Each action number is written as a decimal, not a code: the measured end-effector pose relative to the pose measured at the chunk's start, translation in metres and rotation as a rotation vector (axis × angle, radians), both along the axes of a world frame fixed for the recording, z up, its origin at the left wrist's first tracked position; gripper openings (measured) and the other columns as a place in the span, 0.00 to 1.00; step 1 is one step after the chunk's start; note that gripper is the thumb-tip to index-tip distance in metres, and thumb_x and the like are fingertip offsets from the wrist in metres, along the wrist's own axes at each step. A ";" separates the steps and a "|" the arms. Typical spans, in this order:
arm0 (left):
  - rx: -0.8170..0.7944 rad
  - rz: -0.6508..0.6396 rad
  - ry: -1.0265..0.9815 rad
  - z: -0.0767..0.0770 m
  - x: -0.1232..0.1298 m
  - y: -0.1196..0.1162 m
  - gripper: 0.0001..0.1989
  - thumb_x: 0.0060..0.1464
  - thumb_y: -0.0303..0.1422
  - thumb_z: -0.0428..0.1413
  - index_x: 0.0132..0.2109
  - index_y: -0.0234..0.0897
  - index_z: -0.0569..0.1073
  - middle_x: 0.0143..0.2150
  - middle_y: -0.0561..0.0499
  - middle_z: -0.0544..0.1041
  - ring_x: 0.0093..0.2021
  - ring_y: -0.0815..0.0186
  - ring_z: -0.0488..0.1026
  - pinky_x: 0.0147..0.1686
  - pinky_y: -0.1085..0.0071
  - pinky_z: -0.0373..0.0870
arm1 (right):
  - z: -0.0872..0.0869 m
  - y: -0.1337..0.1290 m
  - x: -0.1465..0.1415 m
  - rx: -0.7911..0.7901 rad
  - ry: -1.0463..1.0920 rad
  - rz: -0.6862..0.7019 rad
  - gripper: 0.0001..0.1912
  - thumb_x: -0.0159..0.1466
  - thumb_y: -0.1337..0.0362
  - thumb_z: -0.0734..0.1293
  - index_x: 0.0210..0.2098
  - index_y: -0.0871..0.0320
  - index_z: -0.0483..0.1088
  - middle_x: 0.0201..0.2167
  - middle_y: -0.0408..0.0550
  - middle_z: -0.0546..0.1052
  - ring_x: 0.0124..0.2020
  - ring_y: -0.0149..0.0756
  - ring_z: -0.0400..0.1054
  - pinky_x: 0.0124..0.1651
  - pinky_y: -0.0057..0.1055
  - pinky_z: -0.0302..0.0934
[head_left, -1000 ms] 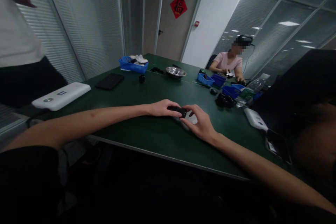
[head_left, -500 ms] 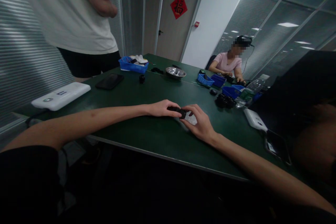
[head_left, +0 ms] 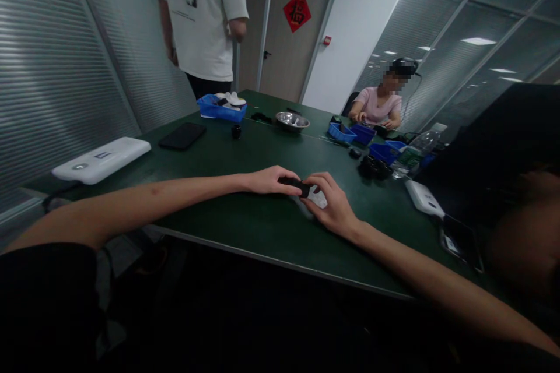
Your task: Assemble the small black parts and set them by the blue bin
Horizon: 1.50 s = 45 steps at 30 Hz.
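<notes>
Over the green table (head_left: 245,227) my two hands meet around a small black part (head_left: 303,187), too dark for its kind to show. My left hand (head_left: 271,180) grips it from the left, thumb along the near side. From the right, my right hand (head_left: 331,204) holds its right end between thumb and fingertips. Under the right palm a piece of crumpled white, translucent material (head_left: 318,199) shows; whether the hand touches it I cannot tell.
Beyond my hands are a metal bowl (head_left: 292,122), a blue basket (head_left: 222,109), small blue trays (head_left: 342,133), black parts (head_left: 375,168) and a bottle (head_left: 415,154). A white device (head_left: 102,160) and black phone (head_left: 182,136) lie left. A seated person (head_left: 378,105) works opposite; another (head_left: 205,23) stands behind.
The standing person has moved right and farther away, toward the door. The seated person's hands have shifted. Both of my hands stay in place around the black part.
</notes>
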<state>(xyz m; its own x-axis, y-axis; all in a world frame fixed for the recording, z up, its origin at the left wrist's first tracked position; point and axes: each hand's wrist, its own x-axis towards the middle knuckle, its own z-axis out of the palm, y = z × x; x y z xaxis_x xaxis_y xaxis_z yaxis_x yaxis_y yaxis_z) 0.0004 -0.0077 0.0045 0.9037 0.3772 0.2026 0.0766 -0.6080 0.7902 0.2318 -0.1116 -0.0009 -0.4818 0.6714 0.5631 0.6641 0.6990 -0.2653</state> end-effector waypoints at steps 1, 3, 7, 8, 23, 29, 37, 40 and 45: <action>-0.001 0.000 0.002 0.000 0.000 0.000 0.22 0.62 0.47 0.59 0.53 0.33 0.77 0.44 0.48 0.78 0.41 0.65 0.72 0.40 0.71 0.63 | 0.000 0.000 0.000 -0.002 0.003 -0.004 0.16 0.69 0.61 0.68 0.55 0.51 0.65 0.51 0.53 0.71 0.49 0.46 0.70 0.49 0.45 0.71; 0.000 0.003 0.001 0.000 0.000 0.000 0.22 0.62 0.47 0.59 0.53 0.33 0.77 0.44 0.48 0.78 0.41 0.65 0.72 0.40 0.71 0.63 | 0.000 0.000 -0.001 -0.015 0.009 -0.043 0.19 0.68 0.60 0.70 0.56 0.52 0.64 0.50 0.53 0.72 0.48 0.47 0.70 0.48 0.46 0.71; 0.000 0.011 -0.005 0.001 -0.001 0.000 0.22 0.62 0.46 0.60 0.54 0.34 0.77 0.46 0.47 0.78 0.42 0.64 0.72 0.41 0.71 0.63 | 0.001 -0.001 0.000 -0.033 -0.006 -0.079 0.18 0.68 0.58 0.70 0.54 0.53 0.65 0.46 0.52 0.74 0.45 0.47 0.71 0.46 0.46 0.70; -0.001 0.012 -0.007 0.002 -0.001 -0.001 0.22 0.61 0.46 0.60 0.54 0.34 0.76 0.46 0.47 0.78 0.42 0.64 0.72 0.41 0.71 0.63 | 0.002 -0.001 0.000 -0.026 -0.010 -0.062 0.17 0.68 0.58 0.70 0.54 0.53 0.65 0.46 0.52 0.74 0.45 0.47 0.70 0.46 0.46 0.70; -0.014 0.009 -0.007 0.001 -0.001 0.000 0.23 0.61 0.47 0.60 0.54 0.34 0.77 0.46 0.47 0.79 0.44 0.63 0.74 0.43 0.70 0.65 | 0.003 -0.001 0.001 -0.010 -0.033 -0.012 0.18 0.69 0.59 0.68 0.57 0.52 0.65 0.50 0.53 0.73 0.49 0.47 0.70 0.50 0.46 0.69; -0.008 0.024 0.003 -0.002 0.000 0.001 0.21 0.61 0.46 0.60 0.52 0.33 0.77 0.44 0.48 0.78 0.41 0.64 0.73 0.40 0.71 0.64 | 0.000 0.001 0.000 -0.024 -0.032 -0.066 0.21 0.68 0.56 0.70 0.58 0.52 0.64 0.49 0.53 0.73 0.49 0.48 0.70 0.49 0.46 0.69; -0.008 0.023 0.004 0.003 -0.001 -0.002 0.22 0.61 0.46 0.60 0.53 0.34 0.77 0.44 0.48 0.78 0.42 0.64 0.73 0.41 0.71 0.64 | 0.001 0.000 0.002 -0.019 -0.024 -0.014 0.18 0.70 0.60 0.67 0.58 0.51 0.65 0.52 0.54 0.72 0.49 0.48 0.70 0.50 0.46 0.69; -0.021 0.018 0.002 0.003 -0.001 -0.002 0.22 0.60 0.46 0.61 0.53 0.34 0.77 0.45 0.48 0.78 0.42 0.64 0.73 0.41 0.71 0.64 | 0.002 -0.001 0.001 -0.030 -0.004 -0.002 0.19 0.70 0.61 0.67 0.59 0.51 0.65 0.53 0.54 0.71 0.51 0.47 0.70 0.51 0.45 0.70; -0.013 0.016 0.005 0.001 -0.001 0.001 0.22 0.60 0.46 0.61 0.54 0.34 0.77 0.44 0.48 0.78 0.41 0.64 0.72 0.40 0.70 0.64 | 0.001 0.000 0.001 -0.043 0.002 -0.049 0.22 0.68 0.59 0.70 0.59 0.51 0.64 0.50 0.53 0.72 0.49 0.47 0.70 0.51 0.46 0.70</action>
<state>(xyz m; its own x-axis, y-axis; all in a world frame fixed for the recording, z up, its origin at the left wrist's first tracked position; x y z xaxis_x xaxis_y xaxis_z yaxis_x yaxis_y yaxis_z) -0.0009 -0.0066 0.0053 0.8985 0.3944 0.1926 0.0907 -0.5961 0.7978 0.2330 -0.1118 0.0006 -0.4465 0.7177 0.5343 0.6967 0.6536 -0.2956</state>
